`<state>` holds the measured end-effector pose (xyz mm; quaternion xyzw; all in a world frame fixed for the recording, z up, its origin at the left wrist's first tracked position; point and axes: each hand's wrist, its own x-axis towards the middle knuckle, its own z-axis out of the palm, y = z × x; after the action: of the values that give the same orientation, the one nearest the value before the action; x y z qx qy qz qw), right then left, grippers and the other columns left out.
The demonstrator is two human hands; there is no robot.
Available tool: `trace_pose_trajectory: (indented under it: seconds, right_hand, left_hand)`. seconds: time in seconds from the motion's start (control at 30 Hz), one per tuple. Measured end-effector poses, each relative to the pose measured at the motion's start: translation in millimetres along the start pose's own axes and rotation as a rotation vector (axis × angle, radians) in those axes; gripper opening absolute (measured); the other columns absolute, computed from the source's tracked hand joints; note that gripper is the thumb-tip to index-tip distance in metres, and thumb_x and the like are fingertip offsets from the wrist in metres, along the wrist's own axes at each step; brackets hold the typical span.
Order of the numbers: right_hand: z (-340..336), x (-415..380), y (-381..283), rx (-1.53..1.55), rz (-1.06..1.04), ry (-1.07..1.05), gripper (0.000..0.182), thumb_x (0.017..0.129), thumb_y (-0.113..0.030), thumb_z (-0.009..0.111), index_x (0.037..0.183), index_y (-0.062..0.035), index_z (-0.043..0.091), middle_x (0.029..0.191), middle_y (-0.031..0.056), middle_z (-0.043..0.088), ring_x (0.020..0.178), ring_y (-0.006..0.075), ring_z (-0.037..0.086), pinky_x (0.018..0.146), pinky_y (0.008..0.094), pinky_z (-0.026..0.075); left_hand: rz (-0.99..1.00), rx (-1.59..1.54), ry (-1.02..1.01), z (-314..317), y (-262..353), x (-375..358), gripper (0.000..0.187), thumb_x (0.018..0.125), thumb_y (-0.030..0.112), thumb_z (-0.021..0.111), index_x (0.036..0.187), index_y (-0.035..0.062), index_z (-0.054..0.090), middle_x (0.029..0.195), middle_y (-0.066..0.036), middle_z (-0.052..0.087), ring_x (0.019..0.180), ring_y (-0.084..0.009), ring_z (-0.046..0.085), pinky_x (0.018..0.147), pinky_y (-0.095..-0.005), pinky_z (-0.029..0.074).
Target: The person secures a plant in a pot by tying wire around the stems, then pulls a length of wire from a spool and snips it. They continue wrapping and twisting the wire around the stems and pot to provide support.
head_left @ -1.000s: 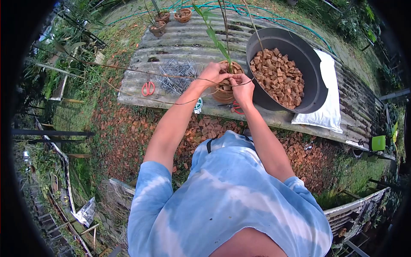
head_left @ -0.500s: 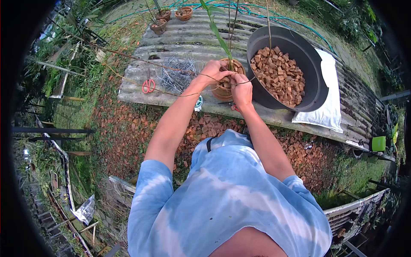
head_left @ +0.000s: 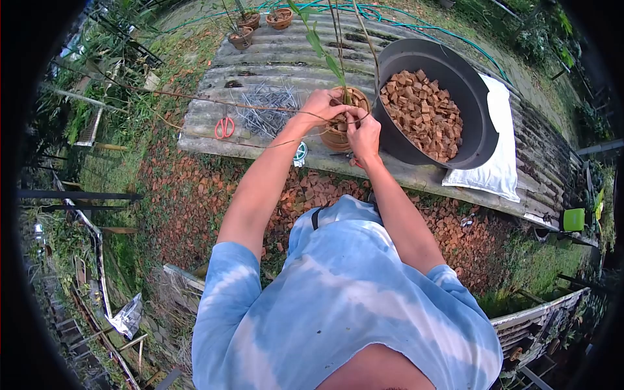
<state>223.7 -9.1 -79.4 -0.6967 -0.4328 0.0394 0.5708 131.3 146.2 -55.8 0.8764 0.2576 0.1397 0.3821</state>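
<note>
A clay pot point(head_left: 334, 139) with brown chunks stands near the front of the corrugated sheet. Out of it rises a leafy plant point(head_left: 334, 67) with tall thin stems. My left hand point(head_left: 320, 109) is closed at the plant's base, its fingertips about the lower stems. Against it, over the pot's rim, my right hand point(head_left: 364, 134) is pinched; what lies between its fingertips is too small to make out. Long thin stems trail left across my left wrist. On the left lie red-handled scissors point(head_left: 224, 128) and a heap of cut wire pieces point(head_left: 268, 112). A green spool point(head_left: 299, 155) is beside my left forearm.
Right of the pot, a black tub point(head_left: 479, 133) holds brown husk-like chunks point(head_left: 426, 117). A white sack point(head_left: 500, 166) lies under its right side. Several small clay pots point(head_left: 279, 19) stand at the far left, near a green hose point(head_left: 370, 11). Reddish chunks point(head_left: 312, 190) cover the ground.
The plant's tall stems have tilted and shifted left. Both hands have moved slightly left with the pot and remain together at the plant's base.
</note>
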Motion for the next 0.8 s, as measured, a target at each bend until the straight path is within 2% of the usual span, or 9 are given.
trace_pose_trajectory:
  seconds: [0.1, 0.2, 0.27, 0.37, 0.57, 0.67, 0.77, 0.8]
  right_hand:
    - [-5, 1, -12, 0.086, 0.256, -0.035, 0.008, 0.094, -0.008, 0.070, 0.097, -0.0006, 0.072, 0.080, 0.0152, 0.073, 0.074, 0.0274, 0.073, 0.071, 0.0381, 0.056]
    - [2, 7, 13, 0.059, 0.315, -0.081, 0.012, 0.095, -0.013, 0.073, 0.094, -0.0009, 0.071, 0.080, 0.0127, 0.075, 0.075, 0.0200, 0.073, 0.073, 0.0355, 0.056]
    - [3, 13, 26, 0.119, 0.374, -0.138, 0.015, 0.094, -0.015, 0.075, 0.093, -0.0013, 0.070, 0.081, 0.0119, 0.076, 0.076, 0.0191, 0.073, 0.073, 0.0352, 0.056]
    - [1, 17, 31, 0.107, 0.405, -0.190, 0.017, 0.092, -0.017, 0.077, 0.093, -0.0018, 0.070, 0.083, 0.0107, 0.076, 0.077, 0.0182, 0.073, 0.074, 0.0344, 0.056]
    - [2, 20, 47, 0.184, 0.447, -0.242, 0.018, 0.091, -0.018, 0.078, 0.094, -0.0021, 0.070, 0.084, 0.0090, 0.076, 0.077, 0.0168, 0.072, 0.074, 0.0332, 0.056]
    - [2, 20, 51, 0.206, 0.447, -0.241, 0.017, 0.092, -0.018, 0.077, 0.094, -0.0017, 0.070, 0.084, 0.0094, 0.076, 0.077, 0.0167, 0.072, 0.074, 0.0335, 0.056]
    - [-2, 21, 44, 0.155, 0.423, -0.245, 0.017, 0.092, -0.017, 0.076, 0.094, -0.0008, 0.070, 0.083, 0.0102, 0.075, 0.076, 0.0171, 0.072, 0.074, 0.0340, 0.057]
    - [-4, 21, 41, 0.126, 0.413, -0.245, 0.017, 0.092, -0.016, 0.076, 0.094, -0.0004, 0.070, 0.083, 0.0104, 0.075, 0.076, 0.0173, 0.072, 0.074, 0.0342, 0.057]
  left_hand:
    - [-0.001, -0.014, -0.023, 0, 2, 0, 0.039, 0.090, 0.024, 0.080, 0.123, 0.0039, 0.075, 0.102, -0.014, 0.079, 0.087, -0.0196, 0.075, 0.080, -0.0345, 0.058]
    - [0.052, -0.057, -0.056, -4, 5, -2, 0.041, 0.091, 0.024, 0.078, 0.124, -0.0001, 0.072, 0.106, -0.017, 0.078, 0.093, -0.0226, 0.075, 0.083, -0.0365, 0.058]
    - [0.108, -0.117, -0.065, -5, 5, -3, 0.042, 0.092, 0.023, 0.077, 0.125, -0.0031, 0.070, 0.108, -0.019, 0.077, 0.096, -0.0249, 0.074, 0.085, -0.0381, 0.058]
    - [0.082, -0.076, -0.119, -14, 19, -5, 0.043, 0.093, 0.022, 0.076, 0.124, -0.0063, 0.068, 0.110, -0.021, 0.076, 0.100, -0.0278, 0.074, 0.087, -0.0403, 0.058]
    - [0.157, -0.021, -0.200, -21, 20, -4, 0.041, 0.092, 0.021, 0.076, 0.121, -0.0063, 0.068, 0.112, -0.023, 0.075, 0.103, -0.0319, 0.074, 0.089, -0.0411, 0.057]
    - [0.232, 0.002, -0.161, -15, 10, 4, 0.031, 0.087, 0.018, 0.076, 0.108, -0.0031, 0.068, 0.091, -0.022, 0.073, 0.086, -0.0348, 0.072, 0.079, -0.0428, 0.056]
    - [0.191, 0.020, -0.115, -12, 18, 0, 0.029, 0.088, 0.018, 0.076, 0.108, -0.0021, 0.068, 0.092, -0.023, 0.073, 0.088, -0.0356, 0.073, 0.079, -0.0430, 0.056]
    - [0.184, 0.052, -0.110, -10, 15, 1, 0.033, 0.089, 0.018, 0.076, 0.112, -0.0031, 0.068, 0.096, -0.023, 0.074, 0.091, -0.0347, 0.073, 0.080, -0.0425, 0.056]
